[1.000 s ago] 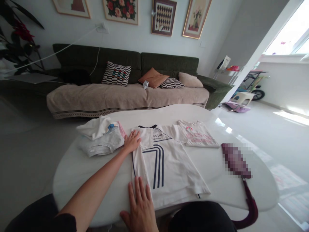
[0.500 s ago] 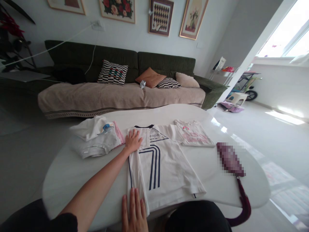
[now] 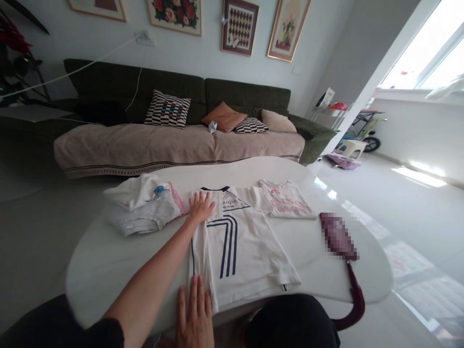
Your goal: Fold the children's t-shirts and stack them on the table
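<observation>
A white jersey (image 3: 253, 251) with a dark collar and a striped dark number lies flat on the white oval table (image 3: 145, 270). Its left side is folded inward in a long strip, while the sleeve on the right stays spread. My left hand (image 3: 201, 207) rests flat, fingers spread, on the folded part near the collar. Down at the hem end, my right hand (image 3: 195, 309) lies with straight fingers on the strip's lower left edge. Left of the jersey is a pile of light clothes (image 3: 145, 212); to its right lies a folded white T-shirt (image 3: 290, 200) with pink print.
A dark red umbrella (image 3: 357, 299) with a curved handle lies at the table's right, partly pixelated. Behind the table stands a green sofa (image 3: 250, 92) with a beige cover and several cushions. My dark-clothed knee (image 3: 290, 321) is at the near edge.
The view has shifted slightly, so things on the right appear a little further left. Both hands stay at about the same places on the jersey.
</observation>
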`<state>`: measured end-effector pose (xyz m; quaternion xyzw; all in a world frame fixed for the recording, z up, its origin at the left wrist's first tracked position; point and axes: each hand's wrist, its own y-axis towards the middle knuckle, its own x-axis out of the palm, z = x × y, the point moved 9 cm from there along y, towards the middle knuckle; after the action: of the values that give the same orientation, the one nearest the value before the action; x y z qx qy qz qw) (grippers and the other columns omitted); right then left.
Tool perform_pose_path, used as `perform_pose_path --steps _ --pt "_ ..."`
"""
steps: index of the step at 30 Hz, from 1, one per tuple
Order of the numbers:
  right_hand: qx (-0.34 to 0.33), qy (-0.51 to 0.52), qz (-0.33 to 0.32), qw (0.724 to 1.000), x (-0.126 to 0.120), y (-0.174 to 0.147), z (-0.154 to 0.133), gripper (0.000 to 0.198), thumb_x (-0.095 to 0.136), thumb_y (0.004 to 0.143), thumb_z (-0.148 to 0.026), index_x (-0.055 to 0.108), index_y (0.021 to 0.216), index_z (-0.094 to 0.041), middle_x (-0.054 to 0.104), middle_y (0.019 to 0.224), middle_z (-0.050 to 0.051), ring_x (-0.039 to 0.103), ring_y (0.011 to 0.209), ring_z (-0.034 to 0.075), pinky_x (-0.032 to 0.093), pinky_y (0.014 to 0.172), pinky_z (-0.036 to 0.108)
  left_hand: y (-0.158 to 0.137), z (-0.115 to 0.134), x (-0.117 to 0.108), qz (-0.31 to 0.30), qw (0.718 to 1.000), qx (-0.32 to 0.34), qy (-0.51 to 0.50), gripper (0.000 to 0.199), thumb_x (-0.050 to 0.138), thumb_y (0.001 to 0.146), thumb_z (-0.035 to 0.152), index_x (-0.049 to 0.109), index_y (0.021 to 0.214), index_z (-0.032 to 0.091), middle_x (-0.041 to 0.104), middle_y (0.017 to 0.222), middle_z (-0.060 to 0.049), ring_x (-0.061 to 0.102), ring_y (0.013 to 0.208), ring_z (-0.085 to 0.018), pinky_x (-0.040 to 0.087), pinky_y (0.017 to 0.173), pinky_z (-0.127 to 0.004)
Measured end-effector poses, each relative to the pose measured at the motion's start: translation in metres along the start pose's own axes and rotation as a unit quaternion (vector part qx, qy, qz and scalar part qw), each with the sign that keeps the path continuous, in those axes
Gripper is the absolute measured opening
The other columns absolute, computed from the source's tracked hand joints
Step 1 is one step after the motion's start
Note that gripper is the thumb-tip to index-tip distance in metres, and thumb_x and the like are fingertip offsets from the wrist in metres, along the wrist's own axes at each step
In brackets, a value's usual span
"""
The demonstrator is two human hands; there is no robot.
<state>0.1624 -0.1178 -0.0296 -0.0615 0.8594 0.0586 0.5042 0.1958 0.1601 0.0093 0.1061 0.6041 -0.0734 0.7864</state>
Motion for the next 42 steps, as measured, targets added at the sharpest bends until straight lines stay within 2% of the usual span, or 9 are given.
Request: perform_pose_path --steps 5,10,13,17,24,28,34,37,42 --pt "-0.037 0.01 0.012 0.999 -0.031 -0.005 -0.007 0.074 0.059 0.072 -0.024 0.025 0.138 -0.021 0.012 0.144 0.013 0.014 0.13 0.031 0.031 0.1 0.048 -0.081 0.035 -0.019 0.043 0.997 0.06 -0.023 0.057 0.025 0.088 0.043 0.022 0.138 0.016 0.017 0.145 -0.012 0.008 0.133 -0.03 0.018 0.104 -0.049" --pt "-0.038 -0.03 0.061 0.997 -0.073 -0.015 0.023 0.055 0.041 0.083 -0.02 0.028 0.137 -0.022 0.026 0.142 0.004 0.015 0.132 0.023 0.028 0.103 0.045 -0.166 0.018 0.002 0.009 0.998 0.053 -0.045 0.052 0.026 0.089 0.036 0.027 0.136 0.015 0.025 0.143 -0.011 0.018 0.132 -0.028 0.026 0.101 -0.048" --pt "-0.016 -0.056 0.052 0.997 -0.072 -0.016 0.052 0.057 0.041 0.085 -0.03 0.024 0.138 -0.022 0.026 0.142 0.005 0.016 0.132 0.024 0.027 0.103 0.045 -0.191 0.015 0.009 0.002 0.997 0.071 -0.019 0.052 0.028 0.088 0.037 0.027 0.136 0.017 0.024 0.143 -0.008 0.016 0.132 -0.027 0.025 0.101 -0.049" --pt "-0.005 -0.075 0.038 0.996 -0.056 -0.017 0.065 0.063 0.043 0.084 -0.038 0.018 0.139 -0.025 0.02 0.144 0.004 0.013 0.132 0.025 0.025 0.103 0.046 -0.2 0.02 0.005 0.021 0.995 0.098 0.022 0.053 0.029 0.088 0.039 0.027 0.136 0.019 0.023 0.144 -0.006 0.013 0.133 -0.027 0.021 0.102 -0.052" --pt "0.013 -0.075 0.046 0.996 -0.05 -0.022 0.048 0.069 0.047 0.081 -0.038 0.016 0.14 -0.022 0.018 0.144 0.008 0.013 0.132 0.029 0.023 0.103 0.049 -0.202 0.017 0.002 0.032 0.991 0.124 0.044 0.053 0.026 0.088 0.042 0.025 0.137 0.021 0.022 0.144 -0.006 0.013 0.133 -0.026 0.018 0.102 -0.054" --pt "-0.024 -0.03 0.082 0.996 -0.086 -0.027 0.058 0.059 0.045 0.08 -0.027 0.028 0.136 -0.019 0.038 0.137 0.009 0.031 0.126 0.024 0.032 0.1 0.042 -0.203 0.014 0.003 0.014 0.991 0.126 0.046 0.054 0.024 0.088 0.045 0.024 0.137 0.022 0.021 0.145 -0.004 0.014 0.133 -0.026 0.016 0.102 -0.056" --pt "0.06 -0.074 0.178 0.979 -0.162 -0.051 0.159 0.034 0.039 0.075 -0.01 0.058 0.101 -0.021 0.057 0.109 0.009 0.049 0.105 0.022 0.042 0.088 0.039 -0.203 0.014 0.003 0.0 0.992 0.113 0.049 0.054 0.025 0.088 0.044 0.023 0.137 0.022 0.019 0.145 -0.004 0.012 0.133 -0.026 0.016 0.102 -0.056" --pt "0.038 -0.106 0.157 0.981 -0.167 -0.059 0.177 0.028 0.042 0.076 -0.012 0.059 0.097 -0.022 0.057 0.108 0.007 0.049 0.104 0.022 0.043 0.086 0.039 -0.203 0.015 0.003 0.001 0.992 0.111 0.052 0.054 0.025 0.088 0.045 0.024 0.137 0.023 0.019 0.145 -0.004 0.012 0.133 -0.026 0.017 0.102 -0.056" --pt "-0.046 -0.131 0.116 0.983 -0.159 -0.06 0.164 0.028 0.046 0.079 -0.014 0.057 0.102 -0.023 0.057 0.109 0.006 0.05 0.102 0.021 0.043 0.084 0.037 -0.203 0.016 0.002 0.002 0.992 0.112 0.051 0.055 0.024 0.088 0.047 0.02 0.138 0.025 0.019 0.145 -0.004 0.013 0.133 -0.027 0.019 0.1 -0.057"
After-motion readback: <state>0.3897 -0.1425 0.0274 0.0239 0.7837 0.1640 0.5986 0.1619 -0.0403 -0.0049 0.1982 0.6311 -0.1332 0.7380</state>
